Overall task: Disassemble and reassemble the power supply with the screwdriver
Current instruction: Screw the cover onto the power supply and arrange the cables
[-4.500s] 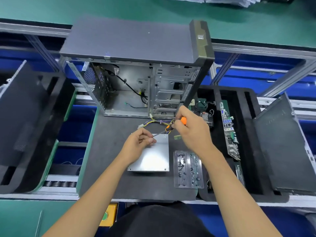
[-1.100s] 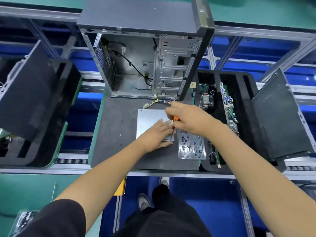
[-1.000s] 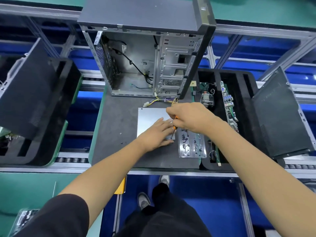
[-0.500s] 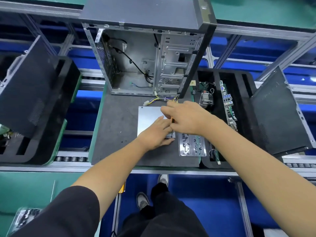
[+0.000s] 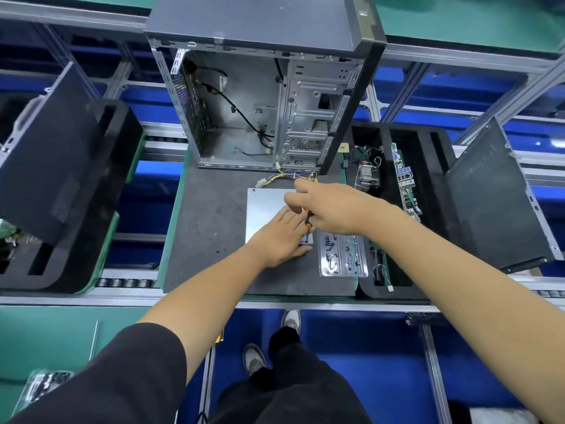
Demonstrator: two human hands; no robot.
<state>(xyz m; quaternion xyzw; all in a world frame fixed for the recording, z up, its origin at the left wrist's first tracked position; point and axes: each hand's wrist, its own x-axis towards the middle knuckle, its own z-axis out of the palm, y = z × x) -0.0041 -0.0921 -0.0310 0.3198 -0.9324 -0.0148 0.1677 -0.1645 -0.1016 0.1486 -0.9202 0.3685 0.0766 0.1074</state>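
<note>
The power supply (image 5: 267,209) lies flat on the dark, matte foam mat (image 5: 208,228), a smooth brushed-metal box with square corners, just in front of the open computer case (image 5: 263,96). The left hand (image 5: 282,238) rests on its near right part, fingers straight and spread, pressing it down. The right hand (image 5: 331,208) hovers above, fingers curled round the screwdriver (image 5: 307,223), whose orange-and-black handle mostly disappears inside the fist; only a short stretch and the thin shaft show, tip down at the box's near right corner. Whether the tip sits in a screw is too small to tell. A bundle of yellow and purple wires (image 5: 289,177) runs from the case's lower edge toward the box's far side. Just right of the supply sits a clear, ribbed plastic screw tray (image 5: 342,255), close against the mat's right edge. Left of the box the mat lies bare except for a few tiny specks. Beyond the tray, a black foam holder (image 5: 428,209) keeps a circuit board (image 5: 405,182) upright in a slot, its lower end cut off by the right forearm.
</note>
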